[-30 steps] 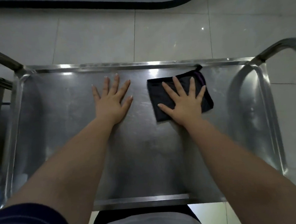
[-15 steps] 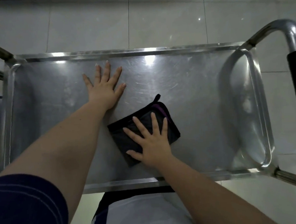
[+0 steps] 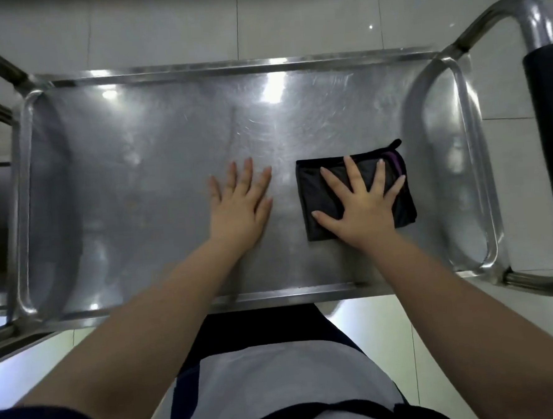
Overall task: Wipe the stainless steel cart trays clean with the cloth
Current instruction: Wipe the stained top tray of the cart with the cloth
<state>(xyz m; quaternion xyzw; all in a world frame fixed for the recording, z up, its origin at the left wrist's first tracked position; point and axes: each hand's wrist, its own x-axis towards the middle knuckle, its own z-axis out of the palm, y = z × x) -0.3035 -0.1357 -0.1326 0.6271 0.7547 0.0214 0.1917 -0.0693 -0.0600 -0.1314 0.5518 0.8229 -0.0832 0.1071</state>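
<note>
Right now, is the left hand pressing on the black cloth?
No, the left hand lies flat on bare steel tray, beside the black cloth.

Hands [image 3: 362,210] flat on cloth [image 3: 316,187], tray [image 3: 137,185]

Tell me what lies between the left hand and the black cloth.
Nothing but bare steel: in the head view, a narrow strip of the tray floor separates the left hand from the cloth, which the right hand presses flat.

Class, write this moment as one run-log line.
right hand: pressed flat on black cloth | cloth: on tray, right of centre | left hand: flat on bare tray steel
</note>
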